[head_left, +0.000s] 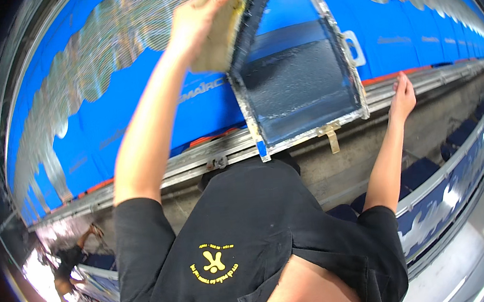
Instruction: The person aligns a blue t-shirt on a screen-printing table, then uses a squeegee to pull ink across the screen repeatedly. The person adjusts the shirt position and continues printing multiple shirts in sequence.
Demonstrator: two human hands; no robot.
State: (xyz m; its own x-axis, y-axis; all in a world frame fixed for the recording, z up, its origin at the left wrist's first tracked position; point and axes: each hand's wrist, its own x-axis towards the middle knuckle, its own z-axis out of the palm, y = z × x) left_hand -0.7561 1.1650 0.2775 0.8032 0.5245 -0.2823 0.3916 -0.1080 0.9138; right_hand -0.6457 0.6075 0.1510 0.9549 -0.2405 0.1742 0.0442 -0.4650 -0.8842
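My left hand [197,22] is raised at the top, closed round a beige board [213,46] with a black-coated edge; its upper end leaves the picture. Beside it, a screen-printing frame [317,131] lies over blue fabric [191,112], its rim wrapped in worn silvery tape. Black ink covers part of the mesh [299,78] inside. The board's dark edge overlaps the frame's left side; whether they touch I cannot tell. My right hand [403,99] is held up to the right of the frame, apart from it, fingers curled together with nothing visible in them.
A metal rail [188,163] runs along the near edge of the long fabric-covered table. Silvery patterned areas [126,37] spread across the fabric's far side. Behind me on the right is another railed table with dark panels [422,174]. Another person [69,266] is at the lower left.
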